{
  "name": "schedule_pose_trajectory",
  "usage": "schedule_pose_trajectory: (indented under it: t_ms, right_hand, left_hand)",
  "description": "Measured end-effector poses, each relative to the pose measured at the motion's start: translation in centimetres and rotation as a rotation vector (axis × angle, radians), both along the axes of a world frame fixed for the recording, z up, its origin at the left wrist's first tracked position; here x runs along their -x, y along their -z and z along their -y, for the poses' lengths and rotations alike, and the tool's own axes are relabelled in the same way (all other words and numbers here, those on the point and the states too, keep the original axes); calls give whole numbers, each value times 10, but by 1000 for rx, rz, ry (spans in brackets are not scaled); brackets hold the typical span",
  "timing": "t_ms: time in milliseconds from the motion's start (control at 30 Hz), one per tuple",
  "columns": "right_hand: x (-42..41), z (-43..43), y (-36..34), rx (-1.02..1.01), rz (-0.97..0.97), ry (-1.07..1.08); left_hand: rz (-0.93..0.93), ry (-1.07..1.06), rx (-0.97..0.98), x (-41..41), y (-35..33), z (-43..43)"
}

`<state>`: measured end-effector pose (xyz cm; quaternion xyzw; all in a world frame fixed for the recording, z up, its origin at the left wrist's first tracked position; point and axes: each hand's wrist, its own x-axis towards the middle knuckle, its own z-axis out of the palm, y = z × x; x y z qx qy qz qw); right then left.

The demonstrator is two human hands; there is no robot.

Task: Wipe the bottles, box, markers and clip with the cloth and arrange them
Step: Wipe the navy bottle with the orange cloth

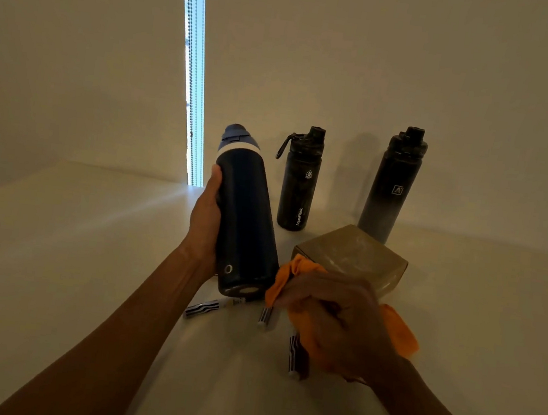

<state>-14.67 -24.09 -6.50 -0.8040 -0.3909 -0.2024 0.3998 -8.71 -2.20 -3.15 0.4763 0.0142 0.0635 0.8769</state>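
My left hand (205, 219) grips a navy bottle (247, 218) with a white band, lifted off the white table (72, 234) and tilted left. My right hand (338, 322) clutches a bunched orange cloth (286, 276) just beside the bottle's base. A short black bottle (299, 184) and a tall black-to-grey bottle (390, 187) stand upright at the back. A brown box (355, 251) sits in front of them. Striped markers lie on the table: one (206, 307) below the navy bottle, one (265, 316) by the cloth, one (296, 355) partly under my right hand. No clip shows.
The table meets pale walls at the back. A bright window strip with hanging bead chains (193, 69) runs down the corner at upper left. The left side of the table and the near edge hold nothing but my forearms.
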Motion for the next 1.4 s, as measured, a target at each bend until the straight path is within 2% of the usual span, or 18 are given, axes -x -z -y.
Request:
schedule_pose_trajectory:
  t_ms: [67,167,333,467,633,867,1000,1233,1400]
  right_hand:
    - [-2,2,3,-69,-86,33]
    - [-4,5,2,-226,-111,87]
    - [3,-2,-22,-360,116,193]
    - [-3,3,-21,-447,116,325]
    - [-6,9,-23,-498,172,338]
    - [-9,12,-13,-383,256,393]
    - [-6,5,-15,-337,312,301]
    - [-11,-5,-12,-405,279,274]
    - [-11,-2,-17,-388,335,253]
  left_hand:
    - [-1,-10,-32,1,-1,1]
    - [5,-53,-120,2,-2,4]
    - [126,-128,-414,10,-8,23]
    - [251,-139,-581,19,-7,37]
    - [370,-205,-743,23,2,48]
    - [421,-234,-738,31,2,53]
    - [419,-186,-722,32,-1,53]
    - [394,-101,-797,26,2,47]
    - [407,11,-705,31,3,46]
